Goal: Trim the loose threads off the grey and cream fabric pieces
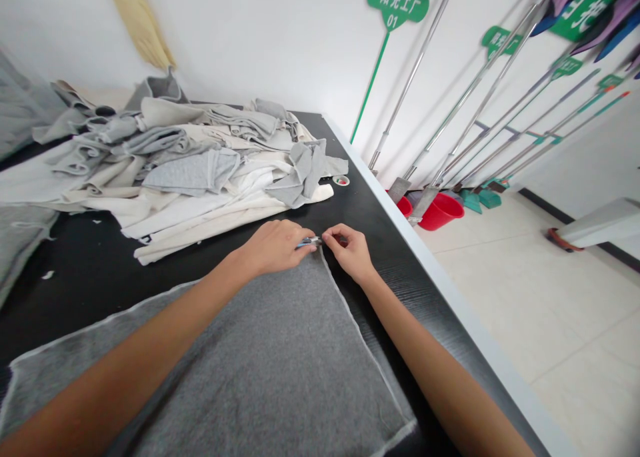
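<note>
We are working at a black table [90, 277] with a pale border, and the largest thing on it nearest us is a gray cloth [295, 357], spread flat and trimmed all round its visible sides with a whitish stitched edge. Beyond the gray cloth lies a broad pile of gray and cream fabric pieces [200, 157], loosely heaped and folded over one another; the dark strip between pile and cloth is wide on the left and narrows towards the cloth's far corner. Along the cloth's right edge another dark band runs up to the table's border, giving us some sideways room, though our right forearm crosses it. Off the table, past the cloth's right side, long-handled cleaning tools [424, 204] lean at the wall beside a red bucket [443, 212]. Our left hand [280, 245] is at the cloth's far corner, its grip closed round a small blue-and-silver tool [307, 242] pointing right. Our right hand [350, 250] meets it there from the cloth's right side, thumb and forefinger curled by the tool's tip; we cannot tell whether that grip has closed on anything. Beyond that corner, near the pile, sits a little round white roll [341, 184].
</note>
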`<state>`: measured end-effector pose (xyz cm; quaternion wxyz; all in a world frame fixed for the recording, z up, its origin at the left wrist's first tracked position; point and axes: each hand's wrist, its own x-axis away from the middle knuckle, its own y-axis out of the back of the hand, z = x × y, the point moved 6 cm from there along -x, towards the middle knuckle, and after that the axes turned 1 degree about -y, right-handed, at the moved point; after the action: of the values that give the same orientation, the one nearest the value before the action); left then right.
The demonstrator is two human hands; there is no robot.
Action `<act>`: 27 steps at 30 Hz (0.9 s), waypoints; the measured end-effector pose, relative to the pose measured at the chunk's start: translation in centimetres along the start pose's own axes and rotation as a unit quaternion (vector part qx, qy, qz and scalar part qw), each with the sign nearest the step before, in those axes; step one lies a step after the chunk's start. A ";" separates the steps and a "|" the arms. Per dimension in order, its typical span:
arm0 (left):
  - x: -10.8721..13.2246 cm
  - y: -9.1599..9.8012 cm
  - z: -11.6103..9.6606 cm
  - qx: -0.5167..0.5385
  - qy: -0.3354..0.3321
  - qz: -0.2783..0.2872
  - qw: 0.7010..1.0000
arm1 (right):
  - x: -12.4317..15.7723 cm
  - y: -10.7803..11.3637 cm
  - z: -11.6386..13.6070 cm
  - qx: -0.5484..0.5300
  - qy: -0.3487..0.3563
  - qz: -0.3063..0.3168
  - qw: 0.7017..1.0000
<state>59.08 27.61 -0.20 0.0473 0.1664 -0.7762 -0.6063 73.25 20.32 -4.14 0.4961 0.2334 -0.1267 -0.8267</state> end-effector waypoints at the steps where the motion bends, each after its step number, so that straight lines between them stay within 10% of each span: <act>1: 0.0 0.0 0.0 0.003 0.002 0.000 1.000 | 0.0 0.0 0.0 0.000 -0.001 -0.001 1.000; 27: -0.2 0.1 0.6 0.036 0.003 -0.007 0.999 | 0.0 0.1 0.0 -0.038 -0.004 0.009 0.999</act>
<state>59.04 28.21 -0.21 0.0395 0.1749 -0.7963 -0.5778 73.34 20.32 -4.11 0.5112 0.2097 -0.0994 -0.8275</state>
